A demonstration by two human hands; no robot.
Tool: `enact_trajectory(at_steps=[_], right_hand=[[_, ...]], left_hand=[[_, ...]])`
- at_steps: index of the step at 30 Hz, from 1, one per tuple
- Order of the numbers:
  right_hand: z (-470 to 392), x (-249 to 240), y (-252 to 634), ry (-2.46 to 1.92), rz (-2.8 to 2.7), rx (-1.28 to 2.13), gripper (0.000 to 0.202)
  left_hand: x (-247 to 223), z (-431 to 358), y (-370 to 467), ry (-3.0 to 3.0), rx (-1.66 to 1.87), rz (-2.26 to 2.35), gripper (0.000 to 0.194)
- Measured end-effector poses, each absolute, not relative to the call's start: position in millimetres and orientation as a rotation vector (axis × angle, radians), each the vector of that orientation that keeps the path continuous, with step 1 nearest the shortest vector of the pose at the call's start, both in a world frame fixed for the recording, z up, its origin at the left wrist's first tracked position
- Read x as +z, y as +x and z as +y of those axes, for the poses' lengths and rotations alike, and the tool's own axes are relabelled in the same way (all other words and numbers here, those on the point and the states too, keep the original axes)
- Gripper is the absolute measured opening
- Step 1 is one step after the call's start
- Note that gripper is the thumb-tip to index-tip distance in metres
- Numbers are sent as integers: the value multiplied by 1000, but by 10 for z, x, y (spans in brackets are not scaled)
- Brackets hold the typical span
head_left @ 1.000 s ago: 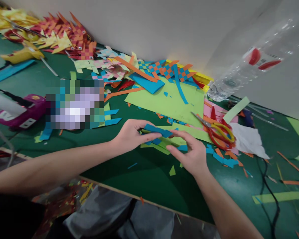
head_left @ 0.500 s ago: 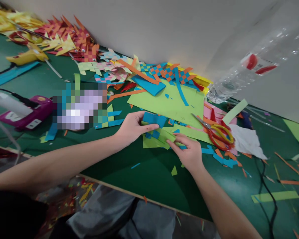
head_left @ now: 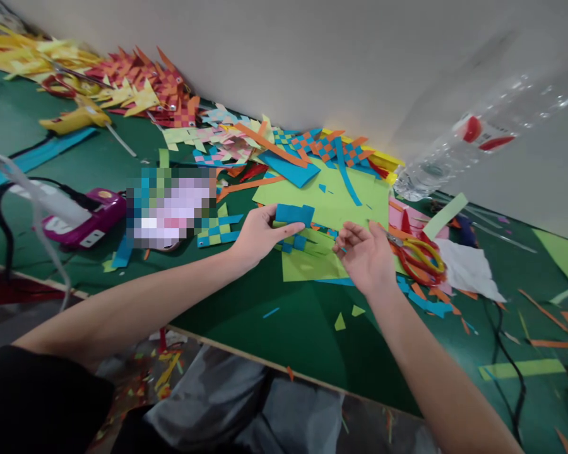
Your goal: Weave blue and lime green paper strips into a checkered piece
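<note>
Between the thumb and fingers of my left hand (head_left: 260, 234) is a piece of woven blue and green paper (head_left: 294, 216), its green strips pointing right. My right hand (head_left: 365, 255) is off the paper, fingers apart and slightly curled, with nothing seen in it. Under the woven piece lies a green sheet (head_left: 307, 268). Just right of my right hand are scissors with red and yellow handles (head_left: 423, 255). A finished-looking blue and green woven piece (head_left: 218, 232) rests left of my left hand.
A yellow glue gun (head_left: 73, 120) and a purple power strip (head_left: 88, 217) sit at the left. Woven paper fish (head_left: 170, 94) line the wall. A clear plastic bottle (head_left: 454, 148) leans at the right, beyond white tissue (head_left: 471, 268). Scraps lie around.
My right hand has let go of the green strips and moved up and right, its fingers opening. My left hand still holds the woven paper. The view has shifted slightly left.
</note>
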State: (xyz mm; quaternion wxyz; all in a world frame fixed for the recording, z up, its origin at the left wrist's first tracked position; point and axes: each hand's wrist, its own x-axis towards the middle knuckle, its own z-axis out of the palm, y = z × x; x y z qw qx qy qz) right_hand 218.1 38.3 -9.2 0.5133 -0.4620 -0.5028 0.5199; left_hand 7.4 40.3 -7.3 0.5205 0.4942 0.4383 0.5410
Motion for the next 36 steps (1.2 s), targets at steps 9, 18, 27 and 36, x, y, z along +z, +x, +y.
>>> enact_trajectory(at_steps=[9,18,27,36], right_hand=[[205,-235,2005,-1201,-1721,822,29],[95,-196,2083,-1157,-1893,432,14],[118,-205,2143,-993,-2045,151,11],[28,-127,2032,-1146,-1939,522,10]], left_hand=[[-94,381,69,1177,1186,1110,36],[-119,356,92,1179,1084,1117,35],[-149,373,81,1130,1205,1048,29],[-78,267,135,1284,1035,1033,37]])
